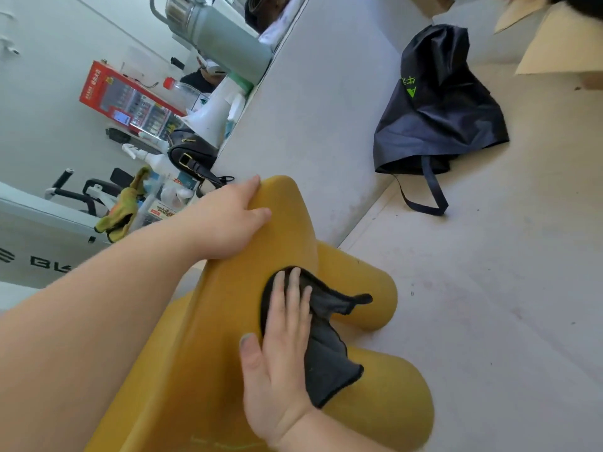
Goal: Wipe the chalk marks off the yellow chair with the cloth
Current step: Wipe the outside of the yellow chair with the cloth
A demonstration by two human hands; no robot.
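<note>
The yellow chair (228, 288) fills the lower middle of the tilted head view, its thick round legs pointing right. My right hand (280, 347) lies flat with straight fingers on a dark grey cloth (326, 350), pressing it against the chair's broad face. My left hand (235, 216) grips the chair's upper rounded edge, thumb on the near side and fingers curled over the rim. Faint pale chalk lines (222, 443) show on the yellow surface near the bottom edge. The cloth's loose corners hang toward the legs.
A dark navy bag (440, 106) with a strap lies on the beige floor (489, 288) at the upper right. A white partition (310, 109) rises behind the chair. Beyond it stand a grey-green flask (222, 37), a black handbag (191, 154) and a white megaphone (212, 115). Cardboard (561, 44) sits top right.
</note>
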